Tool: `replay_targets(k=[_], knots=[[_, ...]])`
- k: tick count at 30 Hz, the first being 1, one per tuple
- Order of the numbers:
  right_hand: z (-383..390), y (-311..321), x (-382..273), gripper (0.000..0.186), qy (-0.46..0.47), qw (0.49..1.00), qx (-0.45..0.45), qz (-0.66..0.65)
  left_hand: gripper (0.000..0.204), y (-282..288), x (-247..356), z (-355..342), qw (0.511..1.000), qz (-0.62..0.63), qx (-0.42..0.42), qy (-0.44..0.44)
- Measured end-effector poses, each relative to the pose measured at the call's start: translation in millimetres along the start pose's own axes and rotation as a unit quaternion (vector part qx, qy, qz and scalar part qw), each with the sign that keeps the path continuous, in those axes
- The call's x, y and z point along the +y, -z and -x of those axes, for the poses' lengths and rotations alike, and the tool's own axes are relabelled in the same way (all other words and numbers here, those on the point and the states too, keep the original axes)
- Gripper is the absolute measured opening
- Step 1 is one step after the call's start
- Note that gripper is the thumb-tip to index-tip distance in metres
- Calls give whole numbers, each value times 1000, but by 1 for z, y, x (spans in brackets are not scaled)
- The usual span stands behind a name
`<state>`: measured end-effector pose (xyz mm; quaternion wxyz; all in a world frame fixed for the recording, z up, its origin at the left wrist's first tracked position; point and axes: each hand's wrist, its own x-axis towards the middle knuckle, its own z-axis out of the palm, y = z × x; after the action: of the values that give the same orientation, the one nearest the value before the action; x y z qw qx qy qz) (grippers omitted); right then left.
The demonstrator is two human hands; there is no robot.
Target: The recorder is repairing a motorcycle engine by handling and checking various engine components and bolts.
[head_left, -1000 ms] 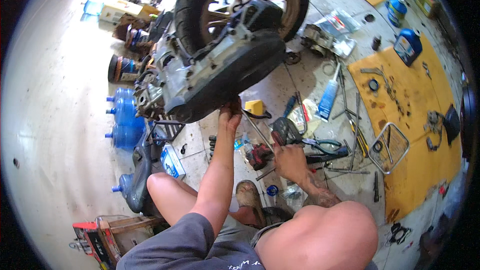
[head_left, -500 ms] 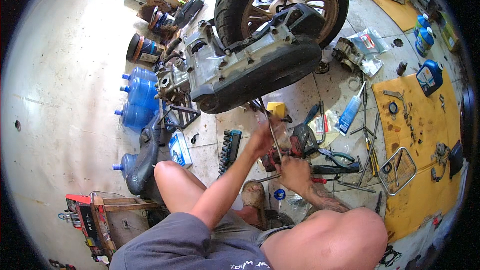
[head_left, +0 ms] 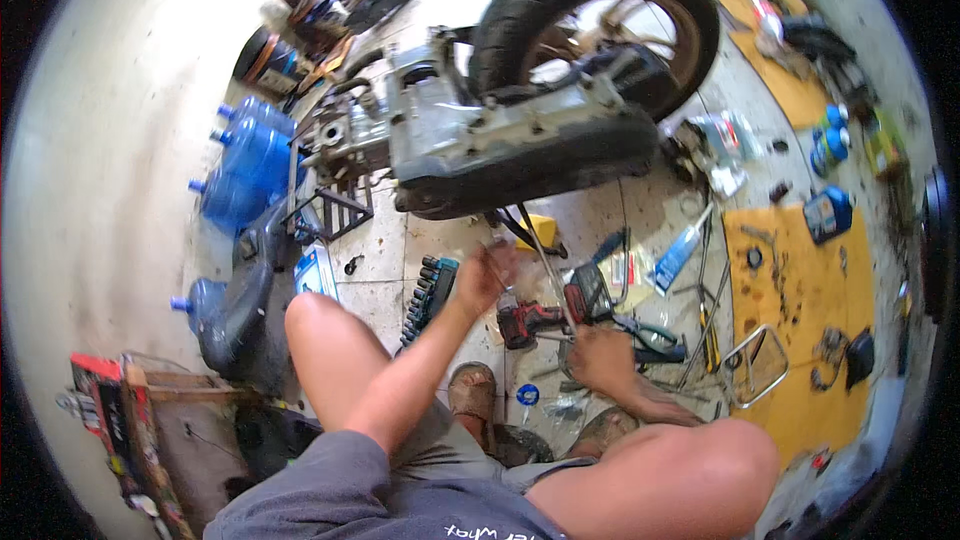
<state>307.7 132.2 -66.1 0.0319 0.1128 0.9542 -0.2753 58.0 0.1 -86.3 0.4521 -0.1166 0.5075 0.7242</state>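
The scooter engine (head_left: 520,145) with its rear wheel (head_left: 490,30) stands on the tiled floor in front of me. My right hand (head_left: 602,358) is closed around the lower end of a long metal rod (head_left: 545,258), which slants up to the underside of the engine. My left hand (head_left: 482,278) is raised to the left of the rod, apart from it; motion smears its fingers. Beneath the rod lies a red and black power tool (head_left: 530,322). A rack of dark sockets (head_left: 430,298) sits beside my left hand, and a yellow box (head_left: 535,232) is under the engine.
Blue water jugs (head_left: 255,155) and a black scooter seat (head_left: 245,285) stand along the left wall. To the right are pliers (head_left: 650,330), a blue tube (head_left: 680,258), and yellow cardboard (head_left: 800,280) bearing metal parts and a blue bottle (head_left: 827,215).
My left hand has come away from beside the rod and moved left. My right hand still grips the rod. The whole view has shifted a little.
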Motion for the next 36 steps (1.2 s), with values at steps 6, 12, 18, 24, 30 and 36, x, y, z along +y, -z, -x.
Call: replay_targets(k=[6,12,18,24,30,36], knots=[[-2,182,40,24,55,964,-255,56,29,40,68,-63,962,225,-83,-131],[-15,187,-36,20,-42,972,-200,117,13,41,43,-91,951,282,-88,-92],[-36,79,-94,14,14,994,-86,66,11,36,42,-98,926,358,-115,-25],[-20,14,-135,15,-47,998,-22,43,13,43,54,-83,942,323,-29,-87],[-22,6,-162,14,-35,999,-11,22,14,45,75,-66,947,296,18,-125],[-29,-18,-177,14,-35,999,31,4,11,42,91,-42,943,293,69,-139]])
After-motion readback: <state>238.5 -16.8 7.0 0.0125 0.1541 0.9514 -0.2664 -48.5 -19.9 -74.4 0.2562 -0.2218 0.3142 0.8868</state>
